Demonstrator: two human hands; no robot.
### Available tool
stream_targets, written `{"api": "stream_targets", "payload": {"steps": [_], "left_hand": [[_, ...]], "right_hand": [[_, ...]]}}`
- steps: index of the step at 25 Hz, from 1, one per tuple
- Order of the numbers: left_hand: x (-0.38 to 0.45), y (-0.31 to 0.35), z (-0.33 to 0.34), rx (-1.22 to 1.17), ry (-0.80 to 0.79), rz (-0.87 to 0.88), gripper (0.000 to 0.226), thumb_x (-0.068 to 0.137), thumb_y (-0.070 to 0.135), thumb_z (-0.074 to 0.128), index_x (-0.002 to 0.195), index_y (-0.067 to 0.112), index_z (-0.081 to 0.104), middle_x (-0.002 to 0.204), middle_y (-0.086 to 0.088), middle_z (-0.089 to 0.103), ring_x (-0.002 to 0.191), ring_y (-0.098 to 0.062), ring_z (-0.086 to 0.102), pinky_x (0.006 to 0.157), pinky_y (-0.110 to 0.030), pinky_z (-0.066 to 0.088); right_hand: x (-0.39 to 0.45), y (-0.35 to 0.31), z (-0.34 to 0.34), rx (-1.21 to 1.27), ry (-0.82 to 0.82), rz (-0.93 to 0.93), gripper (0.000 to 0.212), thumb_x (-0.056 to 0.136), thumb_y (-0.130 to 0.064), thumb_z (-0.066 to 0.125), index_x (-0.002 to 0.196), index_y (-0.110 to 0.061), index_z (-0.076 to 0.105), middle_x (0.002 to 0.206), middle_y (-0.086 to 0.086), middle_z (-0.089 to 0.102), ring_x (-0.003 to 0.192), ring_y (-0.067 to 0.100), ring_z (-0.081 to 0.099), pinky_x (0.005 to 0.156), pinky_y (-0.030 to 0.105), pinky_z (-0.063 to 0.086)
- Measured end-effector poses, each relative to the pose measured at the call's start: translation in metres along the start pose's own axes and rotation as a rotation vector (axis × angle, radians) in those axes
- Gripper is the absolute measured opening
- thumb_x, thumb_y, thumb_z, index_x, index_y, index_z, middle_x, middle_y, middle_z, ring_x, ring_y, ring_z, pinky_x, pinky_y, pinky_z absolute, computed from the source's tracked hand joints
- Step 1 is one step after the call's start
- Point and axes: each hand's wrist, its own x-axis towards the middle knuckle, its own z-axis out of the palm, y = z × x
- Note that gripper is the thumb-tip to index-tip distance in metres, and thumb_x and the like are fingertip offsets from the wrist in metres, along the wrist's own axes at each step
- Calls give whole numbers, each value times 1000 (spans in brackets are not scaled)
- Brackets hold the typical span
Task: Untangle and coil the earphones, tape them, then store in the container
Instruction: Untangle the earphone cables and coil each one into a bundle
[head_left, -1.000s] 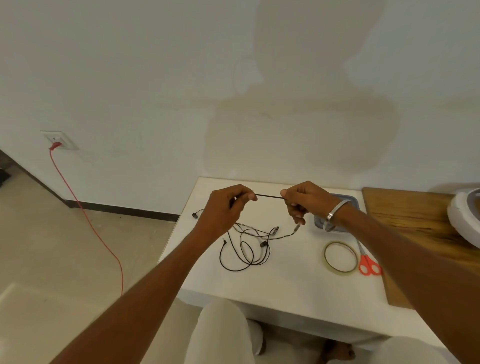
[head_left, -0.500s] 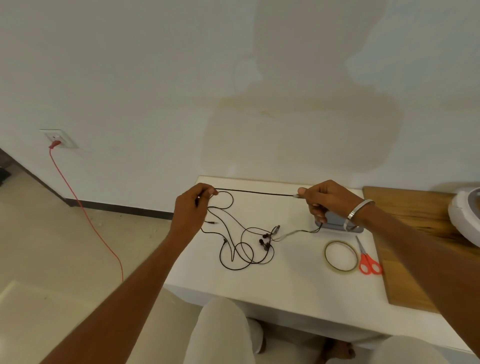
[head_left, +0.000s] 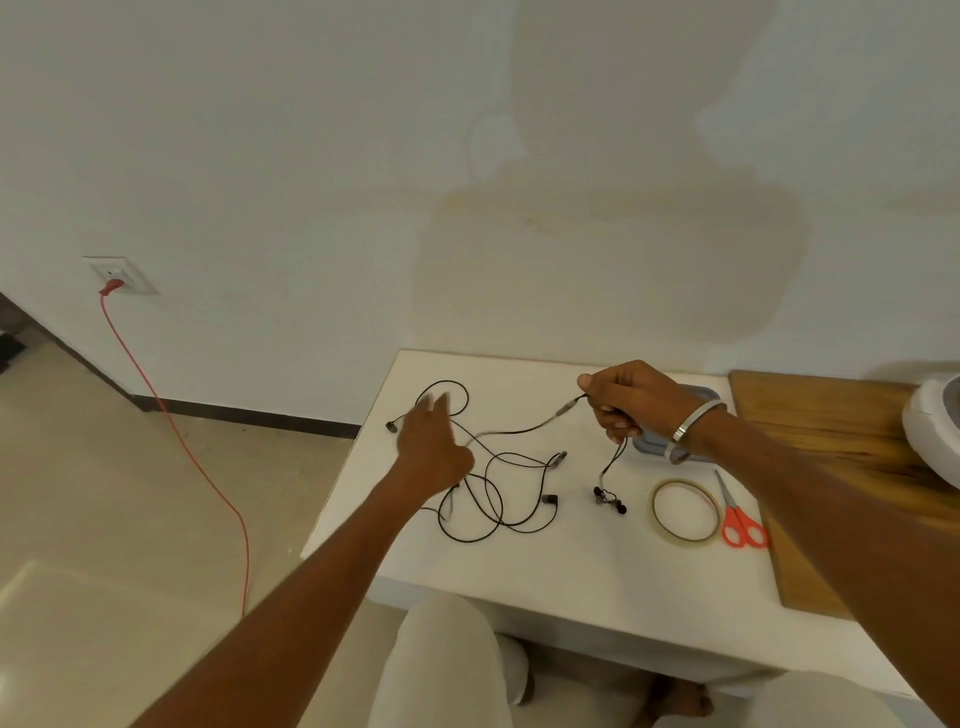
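The right hand (head_left: 631, 402) and wrist cover most of the grey container (head_left: 655, 448); the left hand's (head_left: 434, 447) fingers are motion-blurred.
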Motion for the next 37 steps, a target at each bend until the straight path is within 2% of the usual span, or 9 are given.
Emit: {"api": "stream_targets", "payload": {"steps": [3, 6, 10, 17, 28, 30, 32, 34, 37], "left_hand": [[-19, 39, 9, -342, -89, 417, 74, 81, -6, 48, 148, 22, 31, 149, 6, 38, 139, -7, 32, 113, -22, 28], [-23, 62, 18, -398, -85, 582, 47, 95, 15, 53, 140, 25, 43, 124, 11, 60, 118, -1, 54, 100, -13, 41], [-21, 63, 16, -396, 17, 566, 20, 97, 24, 54, 110, 15, 66, 76, 3, 68, 67, 1, 62, 66, -10, 45], [-9, 40, -1, -449, 129, 461, 16, 98, 17, 50, 96, 18, 66, 70, 7, 56, 55, -8, 55, 56, -19, 53], [11, 0, 3, -454, 338, 221, 17, 99, 17, 48, 95, 14, 64, 82, 3, 63, 76, -11, 59, 65, -15, 43], [12, 2, 8, -317, 354, 186, 14, 97, 10, 48, 101, 13, 62, 99, -2, 63, 92, -15, 59, 75, -19, 41], [7, 11, 13, -159, 279, 142, 44, 84, -1, 55, 126, 11, 51, 130, -5, 49, 121, -21, 46, 96, -29, 38], [-5, 27, 21, -197, 115, 326, 77, 75, -4, 55, 146, 13, 29, 149, -2, 31, 138, -17, 27, 114, -31, 24], [-19, 49, 34, -275, -53, 608, 57, 90, 9, 56, 144, 17, 37, 138, 4, 50, 125, -2, 46, 105, -10, 32]], "right_hand": [[1, -5, 7, -17, -20, -13, 50, 97, -27, 47, 50, -17, 35, 50, 2, 29, 42, 16, 27, 43, 23, 35], [1, -8, 12, -40, -26, -25, 49, 97, -29, 47, 49, -18, 44, 50, 3, 33, 43, 17, 32, 45, 24, 37], [0, -4, 12, -59, -35, -23, 49, 96, -32, 47, 49, -20, 45, 50, 3, 35, 45, 19, 33, 45, 25, 38], [-2, 9, 9, -57, -26, 15, 47, 93, -38, 50, 50, -21, 45, 50, 1, 37, 43, 19, 36, 49, 28, 43], [-7, 11, 9, -68, -43, 58, 43, 97, -31, 46, 58, -13, 45, 48, 0, 43, 38, 14, 42, 50, 29, 45], [-6, 12, 11, -76, -43, 64, 43, 97, -32, 47, 58, -13, 45, 48, 0, 43, 39, 16, 42, 51, 29, 46], [-4, 13, 15, -59, -37, 67, 44, 97, -30, 47, 57, -13, 44, 48, 1, 42, 39, 16, 40, 50, 29, 44], [-2, 13, 20, -65, -39, 64, 44, 97, -30, 47, 56, -13, 43, 48, 1, 41, 38, 16, 39, 48, 27, 42], [-1, 11, 28, -94, -60, 61, 43, 98, -30, 44, 60, -10, 47, 50, 5, 44, 38, 16, 42, 46, 25, 43]]}}
